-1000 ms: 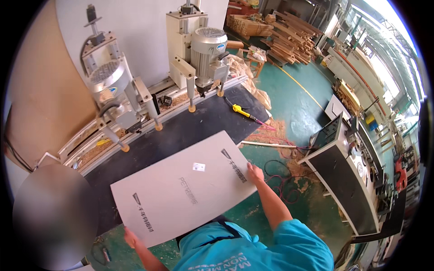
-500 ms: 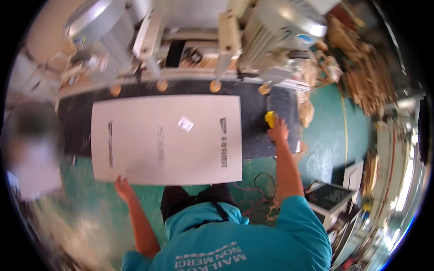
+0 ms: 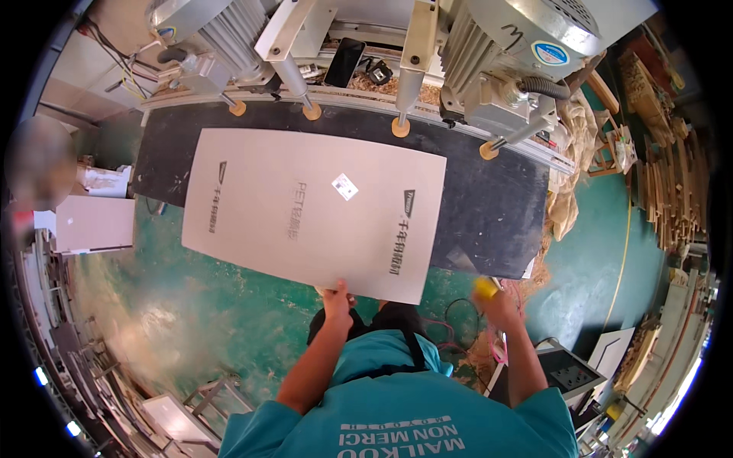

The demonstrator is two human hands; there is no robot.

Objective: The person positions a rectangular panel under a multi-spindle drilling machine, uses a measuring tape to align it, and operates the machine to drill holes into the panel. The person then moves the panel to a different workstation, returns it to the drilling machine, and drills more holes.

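Note:
A large pale panel (image 3: 313, 221), with dark print and a small white label (image 3: 345, 186), lies on the black work surface (image 3: 489, 217). Its near edge overhangs toward me and the board sits at a slant. My left hand (image 3: 337, 301) is closed on that near edge, thumb on top, with the other fingers partly hidden underneath. Off the panel's right side, near the front right corner of the surface, my right hand (image 3: 500, 307) is closed around a small tool with a yellow handle (image 3: 484, 288). Motion blurs the tool, so its exact kind cannot be made out.
Two grey motors (image 3: 511, 53) and several rods with round tan pads (image 3: 401, 127) stand along the far side. A phone (image 3: 345, 62) and a tape measure (image 3: 379, 72) lie behind the rail. Hoses (image 3: 450, 336) run across the green floor. At far left is a blurred person (image 3: 42, 164).
The panel has turned slightly clockwise. My left hand has moved right along its near edge and taken hold. My right hand has drawn the yellow tool back toward me.

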